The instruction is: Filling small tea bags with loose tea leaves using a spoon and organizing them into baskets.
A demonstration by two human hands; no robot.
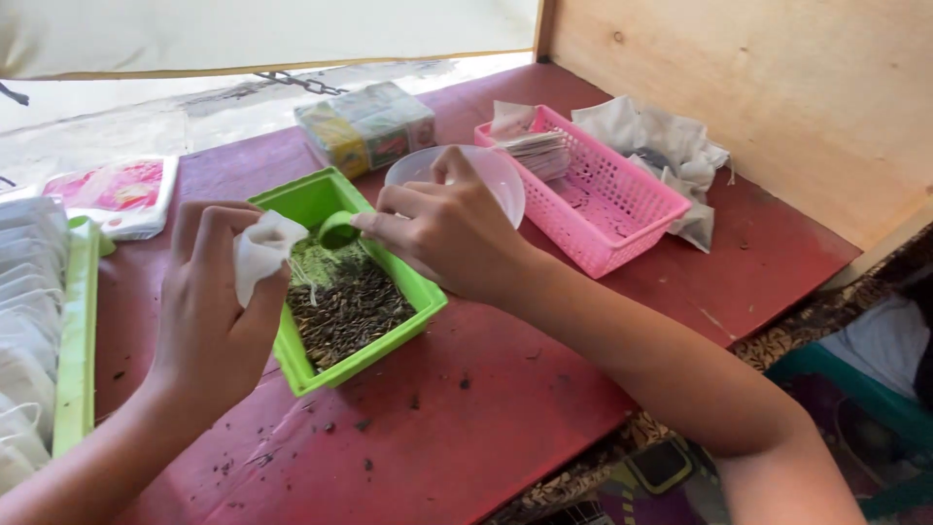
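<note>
At centre frame, the left hand [209, 311] pinches a small white paper bag [260, 255] over a green tray [313, 199] of dark loose tea [348, 306], while the right hand [449, 231] tips a small green scoop [338, 229] toward it. A pink basket [622, 228] sits to the upper right.

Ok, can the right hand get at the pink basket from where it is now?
Probably yes. The right hand holds a green scoop over the green tray; the pink basket sits just beyond, open-topped, with only the white bowl nearby.

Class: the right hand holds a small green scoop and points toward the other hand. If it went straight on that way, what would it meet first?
Most likely the white paper pouch pinched in the left hand: the right hand aims its green scoop at it over the green tray, though depth is unclear.
</note>
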